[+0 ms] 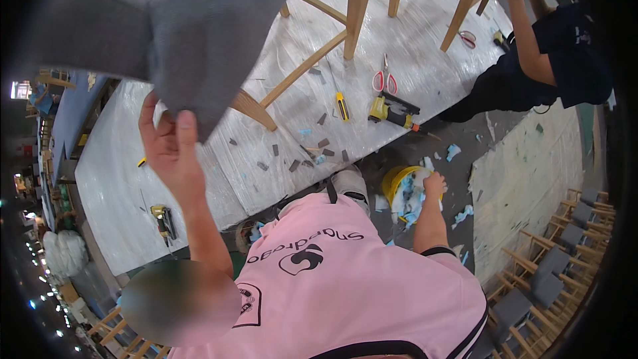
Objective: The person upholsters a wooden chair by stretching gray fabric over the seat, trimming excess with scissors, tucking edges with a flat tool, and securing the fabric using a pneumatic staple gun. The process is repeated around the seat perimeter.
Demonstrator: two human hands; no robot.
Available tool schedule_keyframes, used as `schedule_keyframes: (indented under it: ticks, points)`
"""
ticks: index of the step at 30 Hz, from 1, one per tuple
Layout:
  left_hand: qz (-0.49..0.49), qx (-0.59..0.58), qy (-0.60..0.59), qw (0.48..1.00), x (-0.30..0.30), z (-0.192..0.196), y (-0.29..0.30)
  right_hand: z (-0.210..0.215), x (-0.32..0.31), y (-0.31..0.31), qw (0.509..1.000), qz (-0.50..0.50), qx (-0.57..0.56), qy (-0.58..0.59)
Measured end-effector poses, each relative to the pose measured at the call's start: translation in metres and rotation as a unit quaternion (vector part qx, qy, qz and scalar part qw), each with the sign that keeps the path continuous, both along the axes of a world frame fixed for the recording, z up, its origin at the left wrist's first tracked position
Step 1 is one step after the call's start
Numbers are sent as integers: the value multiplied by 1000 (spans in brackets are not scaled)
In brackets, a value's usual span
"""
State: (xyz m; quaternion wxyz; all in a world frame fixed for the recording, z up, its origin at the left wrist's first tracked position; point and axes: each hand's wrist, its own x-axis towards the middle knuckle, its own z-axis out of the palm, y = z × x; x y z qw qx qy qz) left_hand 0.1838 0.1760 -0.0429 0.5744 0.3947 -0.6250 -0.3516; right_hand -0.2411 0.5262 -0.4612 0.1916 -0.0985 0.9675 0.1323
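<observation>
A grey upholstered chair (199, 40) with wooden legs stands on the plastic-covered table in front of me. Its fabric hangs down to a pointed corner, and my left hand (171, 149) holds that corner between thumb and fingers. Lower right, my right hand (435, 185) is curled at the rim of a yellow bucket (391, 179). White and light-blue scraps (410, 201) fill the bucket. A pale piece lies against my right fingertips; what they grip is partly hidden.
On the table (219, 186) lie a yellow-handled screwdriver (342, 106), red-handled scissors (385, 82), a staple gun (392, 113), another yellow tool (163, 221) and dark scraps. A co-worker in dark clothes (531, 60) stands at right. Stacked chairs (548, 272) fill the lower right.
</observation>
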Motion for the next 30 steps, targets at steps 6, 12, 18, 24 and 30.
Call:
schedule_keyframes:
  ticks: [6, 12, 18, 24, 30]
  points:
    - [96, 60, -50, 992, -12, 23, -17, -17, -3, -83, 953, 135, -270, 27]
    - [195, 34, -149, 969, -30, 8, 3, -49, -37, -285, 874, 152, -455, -72]
    - [74, 61, -171, 981, -27, 32, -7, -146, -76, -342, 889, 147, -433, -6]
    - [158, 36, -242, 957, -8, 13, 1, -90, -74, -361, 882, 29, -450, -138]
    - [102, -7, -224, 969, -7, -6, -20, -89, -122, -335, 875, 76, -456, -143]
